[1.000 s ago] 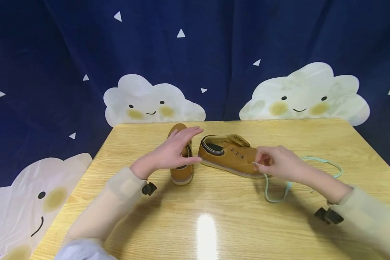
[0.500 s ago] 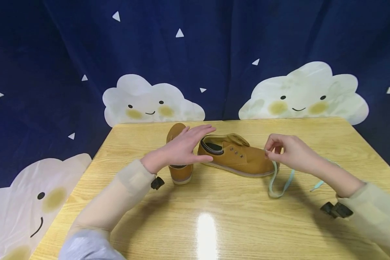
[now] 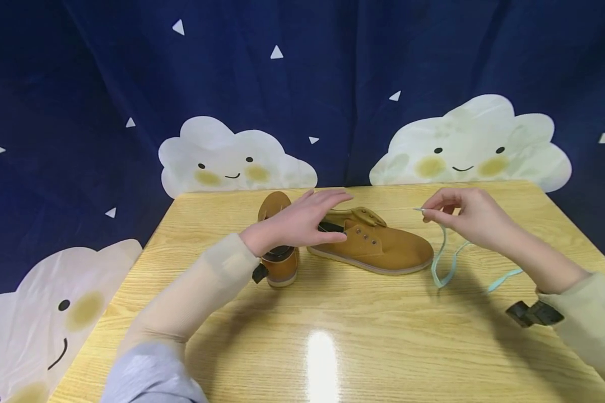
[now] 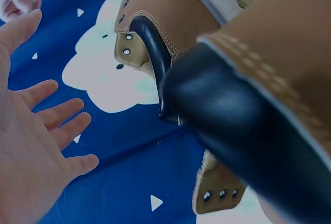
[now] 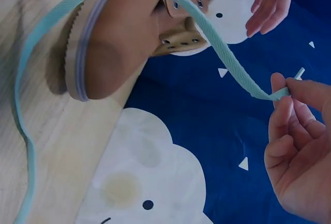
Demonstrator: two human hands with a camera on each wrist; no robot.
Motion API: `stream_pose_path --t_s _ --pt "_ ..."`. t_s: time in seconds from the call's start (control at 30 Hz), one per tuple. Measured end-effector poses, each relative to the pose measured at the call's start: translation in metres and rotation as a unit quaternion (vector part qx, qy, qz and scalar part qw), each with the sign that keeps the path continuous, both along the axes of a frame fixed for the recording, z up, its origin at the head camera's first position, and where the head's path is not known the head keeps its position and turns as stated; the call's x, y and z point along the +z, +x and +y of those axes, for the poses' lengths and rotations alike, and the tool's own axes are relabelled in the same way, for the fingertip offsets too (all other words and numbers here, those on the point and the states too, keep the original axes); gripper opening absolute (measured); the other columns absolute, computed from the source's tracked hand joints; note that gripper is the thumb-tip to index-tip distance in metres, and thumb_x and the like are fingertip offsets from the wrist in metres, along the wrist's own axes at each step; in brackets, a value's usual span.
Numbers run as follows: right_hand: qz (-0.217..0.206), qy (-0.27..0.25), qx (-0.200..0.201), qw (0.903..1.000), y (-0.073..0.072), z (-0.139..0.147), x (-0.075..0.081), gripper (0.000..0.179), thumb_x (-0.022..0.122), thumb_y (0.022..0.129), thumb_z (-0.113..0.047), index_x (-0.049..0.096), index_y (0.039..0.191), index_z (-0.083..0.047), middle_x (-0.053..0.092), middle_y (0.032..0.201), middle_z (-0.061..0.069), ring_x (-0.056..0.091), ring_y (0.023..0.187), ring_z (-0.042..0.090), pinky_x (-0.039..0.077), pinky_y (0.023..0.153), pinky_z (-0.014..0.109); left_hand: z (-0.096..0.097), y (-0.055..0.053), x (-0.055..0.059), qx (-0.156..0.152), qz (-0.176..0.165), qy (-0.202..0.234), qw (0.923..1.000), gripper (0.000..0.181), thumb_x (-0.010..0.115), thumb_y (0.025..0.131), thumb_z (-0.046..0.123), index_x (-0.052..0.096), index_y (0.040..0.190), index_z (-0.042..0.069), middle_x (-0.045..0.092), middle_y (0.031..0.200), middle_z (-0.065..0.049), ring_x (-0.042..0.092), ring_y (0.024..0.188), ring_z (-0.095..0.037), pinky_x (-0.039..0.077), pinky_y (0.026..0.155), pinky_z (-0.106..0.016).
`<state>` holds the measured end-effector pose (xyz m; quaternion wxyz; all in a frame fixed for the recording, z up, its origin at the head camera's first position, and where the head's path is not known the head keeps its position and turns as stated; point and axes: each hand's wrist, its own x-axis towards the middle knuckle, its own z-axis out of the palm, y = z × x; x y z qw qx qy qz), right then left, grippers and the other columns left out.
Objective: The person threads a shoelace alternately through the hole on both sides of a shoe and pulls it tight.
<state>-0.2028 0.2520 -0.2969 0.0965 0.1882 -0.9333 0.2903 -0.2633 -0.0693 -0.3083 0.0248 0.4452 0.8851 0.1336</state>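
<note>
Between thumb and fingertips my right hand (image 3: 476,217) pinches a mint-green shoelace (image 5: 227,58) close to its tip, which pokes out past the fingers. The lace hangs in a loop to the table, right of a brown shoe (image 3: 400,249) lying sideways with its toe to the right. That shoe shows bare eyelets and a raised tongue. My left hand (image 3: 307,218), thumb and fingers apart, holds nothing and hovers above the gap between this shoe and a second brown shoe (image 3: 281,271), partly covering both. In the left wrist view the second shoe's dark collar (image 4: 217,100) fills the right side.
The light wooden table (image 3: 262,347) carries both shoes and ends at a dark blue curtain (image 3: 333,84) printed with white clouds. The other end of the lace (image 3: 504,278) lies on the table below the right forearm.
My right hand has lifted up and to the right, drawing the shoelace away from the shoe's toe. My left hand has drifted right and slightly up. The shoes stay in place.
</note>
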Motion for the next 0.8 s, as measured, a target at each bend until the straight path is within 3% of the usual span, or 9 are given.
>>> stream_pose_path --t_s 0.4,0.63,0.8 --pt "0.009 -0.036 -0.042 0.9985 0.005 -0.001 0.015 0.005 0.072 0.090 -0.014 0.073 0.084 -0.014 0.067 0.076 -0.003 0.053 0.065 0.014 0.037 0.056 0.023 0.023 -0.008 -0.004 -0.032 0.022 -0.025 0.9989 0.069 0.060 0.094 0.045 0.034 0.150 0.013 0.038 0.150 -0.001 0.033 0.138 -0.017 0.020 0.113 -0.033" --pt "0.018 -0.040 -0.041 0.9982 0.004 -0.002 0.010 0.007 0.072 0.090 -0.016 0.072 0.083 -0.014 0.067 0.074 -0.003 0.053 0.064 0.013 0.038 0.054 0.023 0.038 -0.013 -0.017 -0.043 0.010 -0.062 0.9971 0.068 0.060 0.095 0.045 0.036 0.149 0.013 0.043 0.147 -0.004 0.038 0.135 -0.018 0.024 0.111 -0.029" --pt "0.033 -0.034 -0.024 0.9986 0.004 -0.004 0.000 0.008 0.071 0.091 -0.017 0.072 0.085 -0.013 0.068 0.075 -0.004 0.054 0.064 0.012 0.038 0.053 0.023 0.047 -0.016 -0.026 -0.035 -0.008 -0.079 0.9962 0.063 0.061 0.095 0.041 0.040 0.147 0.011 0.047 0.143 -0.004 0.043 0.131 -0.018 0.030 0.108 -0.029"
